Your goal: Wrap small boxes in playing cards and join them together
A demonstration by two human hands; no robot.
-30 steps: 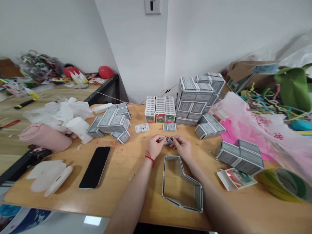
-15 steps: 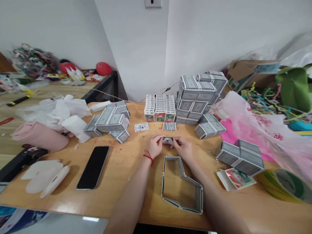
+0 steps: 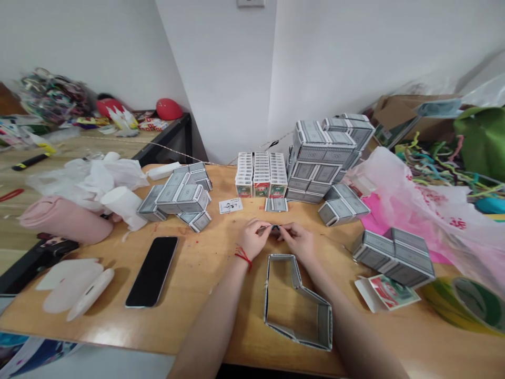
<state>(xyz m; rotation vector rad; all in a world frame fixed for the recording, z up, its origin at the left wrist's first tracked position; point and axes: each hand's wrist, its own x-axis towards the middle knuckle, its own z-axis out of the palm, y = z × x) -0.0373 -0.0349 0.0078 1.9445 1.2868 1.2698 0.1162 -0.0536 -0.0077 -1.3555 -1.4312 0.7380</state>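
Note:
Between my left hand (image 3: 256, 238) and my right hand (image 3: 295, 237), a playing card (image 3: 275, 230) is pinched at its two ends and looks bent. Most of it is hidden by my fingers. An L-shaped frame of joined playing cards (image 3: 266, 295) stands on the table between my forearms, touched by neither hand. Just beyond my hands lies a small stack of patterned cards (image 3: 276, 205). Left of that, a single card with a black figure (image 3: 231, 206) lies face up.
Card boxes (image 3: 261, 176) stand in rows at the back. Blocks folded from cards are stacked at right (image 3: 315, 163) and left (image 3: 179, 192). A phone (image 3: 152, 271) lies at left. At right are an opened card box (image 3: 390, 292) and a tape roll (image 3: 465, 302).
The card between my hands has tilted and bent, so its white face with a red mark no longer shows. My hands stay in nearly the same place; the view has shifted slightly.

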